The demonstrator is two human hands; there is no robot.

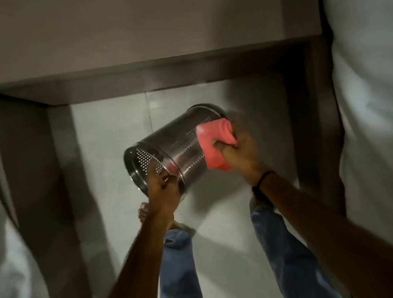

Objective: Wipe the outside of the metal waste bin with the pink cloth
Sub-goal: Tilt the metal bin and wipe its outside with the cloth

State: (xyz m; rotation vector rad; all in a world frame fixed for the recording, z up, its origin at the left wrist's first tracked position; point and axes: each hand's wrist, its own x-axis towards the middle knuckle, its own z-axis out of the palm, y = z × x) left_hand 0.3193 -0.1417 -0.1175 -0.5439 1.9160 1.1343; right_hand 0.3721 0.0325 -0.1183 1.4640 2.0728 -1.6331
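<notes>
The metal waste bin (177,149) is held up off the floor between the two hands, tipped on its side so that its open mouth faces down and toward the left hand while its closed base points up and away, past the right hand. Its shiny wall carries bands of small punched holes. The left hand (162,191) is closed on the rim at the mouth, fingers curled over the edge, at the bin's lower end. The right hand (239,153) is clenched around the pink cloth (216,144), which is bunched and pressed flat against the bin's outer wall near the base end, just above and to the left of that hand's knuckles. A dark band (263,177) circles the right wrist.

Below the hands, blue jeans (180,277) cover both legs, and a bare foot (146,211) shows just beneath the left wrist on the pale tiled floor (112,135). Beyond the hands a dark brown frame (155,76) borders the floor on three sides. White bedding (380,97) lies well out to the right of the right arm.
</notes>
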